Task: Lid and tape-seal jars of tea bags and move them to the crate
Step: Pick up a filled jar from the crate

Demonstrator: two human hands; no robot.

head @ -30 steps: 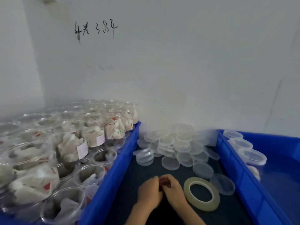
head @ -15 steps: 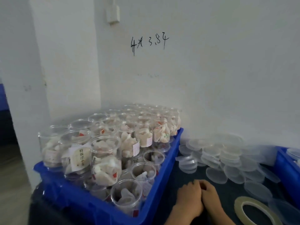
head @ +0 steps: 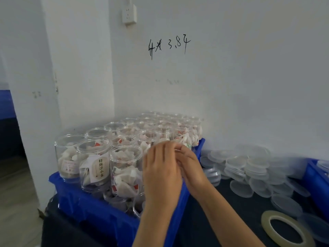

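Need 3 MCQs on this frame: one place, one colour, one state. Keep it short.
1. Where does the roll of clear tape lie?
A. in a crate
B. on the dark tabletop, lower right
C. on a jar

2. What colour is the plastic crate holding the clear tea-bag jars?
A. blue
B. red
C. grey

3. The jars in that crate are:
A. lidded
B. open-topped
C. lying over

Key: B, the tape lies flat on the tabletop near the loose clear lids; A, the crate wall is blue; B, the jar rims show bare.

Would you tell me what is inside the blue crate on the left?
The blue crate holds open clear jars of tea bags, none lidded. Both hands cover some near jars; the crate floor is hidden.
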